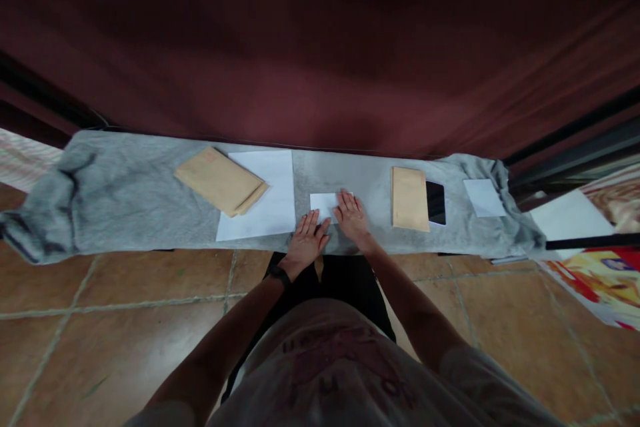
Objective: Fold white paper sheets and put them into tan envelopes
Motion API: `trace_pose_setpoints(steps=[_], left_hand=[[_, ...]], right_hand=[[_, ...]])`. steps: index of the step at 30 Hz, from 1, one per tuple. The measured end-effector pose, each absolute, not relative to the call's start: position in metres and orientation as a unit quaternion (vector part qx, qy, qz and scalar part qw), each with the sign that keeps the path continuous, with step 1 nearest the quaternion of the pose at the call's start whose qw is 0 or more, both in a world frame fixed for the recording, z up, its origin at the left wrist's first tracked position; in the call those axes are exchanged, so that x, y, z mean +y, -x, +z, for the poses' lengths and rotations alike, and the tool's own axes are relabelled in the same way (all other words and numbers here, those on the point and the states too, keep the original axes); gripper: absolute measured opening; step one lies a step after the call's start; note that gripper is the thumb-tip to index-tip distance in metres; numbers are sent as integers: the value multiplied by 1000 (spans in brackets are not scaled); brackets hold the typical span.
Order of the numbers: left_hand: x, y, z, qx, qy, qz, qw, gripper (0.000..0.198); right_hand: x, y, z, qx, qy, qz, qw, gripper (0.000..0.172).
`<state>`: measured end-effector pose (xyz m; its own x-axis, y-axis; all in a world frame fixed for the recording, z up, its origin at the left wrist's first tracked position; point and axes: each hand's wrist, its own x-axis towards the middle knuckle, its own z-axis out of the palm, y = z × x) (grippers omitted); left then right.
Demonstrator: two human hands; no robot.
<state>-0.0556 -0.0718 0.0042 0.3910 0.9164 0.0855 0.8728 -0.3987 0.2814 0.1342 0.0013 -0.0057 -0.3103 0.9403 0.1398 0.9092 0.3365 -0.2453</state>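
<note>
Both my hands are flat with fingers a bit spread, gripping nothing. My left hand [307, 241] is at the near-left edge of a small white paper rectangle [320, 201], and my right hand [352, 216] covers its right end. It's mid-way along a long grey cloth [370, 173]. Left is tight: a big white paper sheet [275, 187] ends just beside my hand. Right has more room, up to some tan paper envelopes [410, 199].

A dark-screened device [437, 203] lies on grey cloth [127, 193] above tiled floor [125, 340].
</note>
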Motion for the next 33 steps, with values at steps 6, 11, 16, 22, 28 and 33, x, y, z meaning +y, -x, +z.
trace_pose_setpoints(steps=[6,11,16,22,28,33], left_hand=[[-73,55,4,539,-829,112,96,54],[-73,55,4,542,-828,104,97,54],[-73,54,4,541,-830,102,93,54],[-73,52,5,548,-823,112,93,54],[-68,39,10,560,-817,104,83,57],[-53,17,16,528,-839,88,101,59]], right_hand=[[-10,-145,-11,-797,583,49,148,61],[-21,-148,-14,-790,592,43,155,64],[-32,-149,-18,-780,599,44,175,64],[-45,-151,-20,-775,611,36,159,64],[-60,-154,-20,-776,610,21,156,62],[-72,-155,-15,-787,599,20,149,58]])
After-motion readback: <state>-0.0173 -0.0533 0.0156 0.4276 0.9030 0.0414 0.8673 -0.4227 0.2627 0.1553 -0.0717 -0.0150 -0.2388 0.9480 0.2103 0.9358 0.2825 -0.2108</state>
